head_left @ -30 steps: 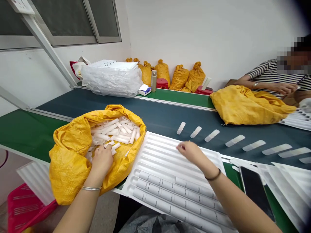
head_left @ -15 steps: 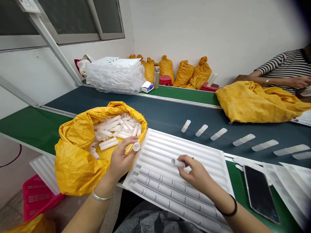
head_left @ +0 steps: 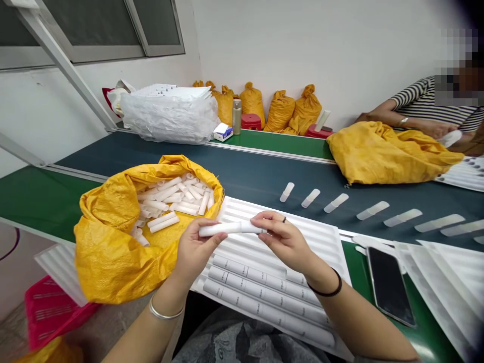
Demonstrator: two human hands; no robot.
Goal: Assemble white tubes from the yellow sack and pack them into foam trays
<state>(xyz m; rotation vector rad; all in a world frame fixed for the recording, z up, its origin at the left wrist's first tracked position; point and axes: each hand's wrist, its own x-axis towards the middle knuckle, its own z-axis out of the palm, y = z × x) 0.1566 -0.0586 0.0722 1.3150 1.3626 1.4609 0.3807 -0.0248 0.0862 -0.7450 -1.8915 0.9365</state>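
White tubes point(head_left: 233, 228), apparently joined | left grip point(head_left: 193, 247), right grip point(head_left: 287, 242): pinching ends

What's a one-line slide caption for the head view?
Left hand and right hand hold two white tubes end to end near an open yellow sack.

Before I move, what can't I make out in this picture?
Head view:
Whatever lies deep in the open sack: hidden beneath the loose tubes.
Print on the labelled tubes: too small to read.
Part of the held tube: behind the right hand.
Rightmost belt piece: cut off by the right edge.
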